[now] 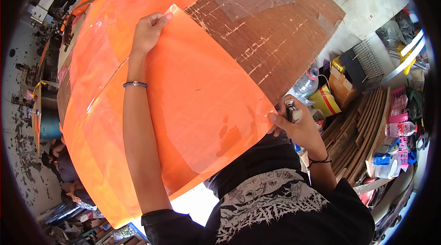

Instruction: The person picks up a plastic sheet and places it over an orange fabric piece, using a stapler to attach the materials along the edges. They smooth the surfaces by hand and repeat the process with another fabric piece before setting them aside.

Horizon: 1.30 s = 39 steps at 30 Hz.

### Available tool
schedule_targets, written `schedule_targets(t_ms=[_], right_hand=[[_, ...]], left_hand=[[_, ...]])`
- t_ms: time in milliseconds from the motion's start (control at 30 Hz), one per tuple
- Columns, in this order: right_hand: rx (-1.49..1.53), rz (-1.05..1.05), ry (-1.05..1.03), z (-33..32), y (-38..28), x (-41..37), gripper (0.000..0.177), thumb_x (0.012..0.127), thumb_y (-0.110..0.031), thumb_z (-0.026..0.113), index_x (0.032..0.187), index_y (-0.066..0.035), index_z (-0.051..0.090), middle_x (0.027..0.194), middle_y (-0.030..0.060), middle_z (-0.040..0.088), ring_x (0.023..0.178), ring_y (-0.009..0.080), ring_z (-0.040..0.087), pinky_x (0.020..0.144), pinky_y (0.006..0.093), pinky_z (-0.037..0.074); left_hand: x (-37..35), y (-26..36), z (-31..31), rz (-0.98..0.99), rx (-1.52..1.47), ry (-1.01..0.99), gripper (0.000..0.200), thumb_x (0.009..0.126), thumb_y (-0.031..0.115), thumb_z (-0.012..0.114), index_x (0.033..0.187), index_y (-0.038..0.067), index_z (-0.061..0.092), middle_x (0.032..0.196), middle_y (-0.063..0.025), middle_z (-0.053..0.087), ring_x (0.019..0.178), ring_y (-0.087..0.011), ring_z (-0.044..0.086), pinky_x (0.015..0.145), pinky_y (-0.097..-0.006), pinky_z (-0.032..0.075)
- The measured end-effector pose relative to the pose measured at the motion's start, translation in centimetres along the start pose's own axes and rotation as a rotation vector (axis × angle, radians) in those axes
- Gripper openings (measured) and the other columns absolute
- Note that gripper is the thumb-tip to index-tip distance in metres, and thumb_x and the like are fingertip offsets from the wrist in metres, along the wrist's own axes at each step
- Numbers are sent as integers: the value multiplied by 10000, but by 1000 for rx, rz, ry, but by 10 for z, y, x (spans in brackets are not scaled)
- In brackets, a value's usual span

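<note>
A large glossy orange sheet [202, 89], plastic-looking, spreads over a worn brown board [262, 24]. My left hand [148, 33] reaches across it, thumb and fingers pinched on the sheet's far corner. At the near right corner, my right hand [296, 125] pinches the sheet between thumb and fingers. A small shiny metal tool [293, 111] also sits in that hand; its exact kind is hard to make out. Dark wet-looking patches [232, 137] show on the sheet near the right hand. More orange material [87, 121] lies to the left, partly under clear film.
Curved wooden strips [360, 125] are stacked at the right, below a yellow bag [324, 100], a cardboard box [342, 84] and a wire rack [367, 63]. Bottles and pink baskets [398, 107] line the far right. Another person [69, 171] is at the left edge.
</note>
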State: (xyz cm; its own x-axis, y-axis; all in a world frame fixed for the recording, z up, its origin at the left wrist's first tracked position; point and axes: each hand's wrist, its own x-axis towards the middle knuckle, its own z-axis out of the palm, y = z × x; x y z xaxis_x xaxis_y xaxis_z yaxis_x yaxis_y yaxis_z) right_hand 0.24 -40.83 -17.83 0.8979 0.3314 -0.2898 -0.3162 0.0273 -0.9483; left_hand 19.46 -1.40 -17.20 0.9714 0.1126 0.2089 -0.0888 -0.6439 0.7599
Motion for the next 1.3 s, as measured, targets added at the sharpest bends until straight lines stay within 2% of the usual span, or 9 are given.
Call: schedule_targets(t_ms=[267,467,567,767,867,1000,1100,1300], right_hand=[[28,68,3,1,-11,0,217,886,-44,630,877,-49,413,760,49,569,692,181,679,537,263,558],[4,60,23,-3,-6,4,232,871,-40,649,866,-56,418,749,58,580,691,140,649,543,274,570],[54,37,79,1,-4,6,240,861,-41,664,854,-60,425,748,58,589,674,130,640,537,274,568],[11,46,81,2,-8,5,246,854,-37,673,844,-63,429,745,57,584,640,141,646,526,256,552],[10,54,74,1,-6,4,247,854,-30,671,840,-63,427,740,60,586,647,146,654,531,257,552],[77,65,48,0,-7,0,252,854,-30,671,859,-63,422,730,70,601,669,153,668,542,264,554],[118,67,40,-1,-6,-2,253,856,-30,669,871,-62,418,751,87,624,684,160,673,551,267,557],[104,1,49,-1,-1,-2,272,843,-13,679,861,-67,413,767,100,638,674,170,675,568,279,568]], left_hand=[[-3,7,9,21,44,166,374,884,404,636,851,34,681,596,27,504,564,-80,409,542,-270,371],[0,12,2,-77,78,72,374,887,406,629,852,38,682,619,19,535,579,-95,440,571,-275,393],[1,13,2,-30,31,82,358,896,382,626,851,31,676,629,20,542,587,-94,440,582,-272,397],[1,11,4,-63,-65,81,344,897,359,634,877,18,678,647,27,558,597,-67,432,578,-257,397],[1,3,8,25,-55,146,348,894,355,640,899,10,680,648,30,560,598,-55,428,565,-250,392],[-2,1,14,137,-84,239,343,894,359,640,911,19,686,622,37,525,581,-54,403,542,-243,373],[-5,7,14,106,81,260,335,896,364,635,912,34,689,606,40,490,564,-61,379,530,-245,353],[-3,3,13,110,75,239,340,895,378,632,905,43,688,586,50,424,547,-65,339,511,-254,319]])
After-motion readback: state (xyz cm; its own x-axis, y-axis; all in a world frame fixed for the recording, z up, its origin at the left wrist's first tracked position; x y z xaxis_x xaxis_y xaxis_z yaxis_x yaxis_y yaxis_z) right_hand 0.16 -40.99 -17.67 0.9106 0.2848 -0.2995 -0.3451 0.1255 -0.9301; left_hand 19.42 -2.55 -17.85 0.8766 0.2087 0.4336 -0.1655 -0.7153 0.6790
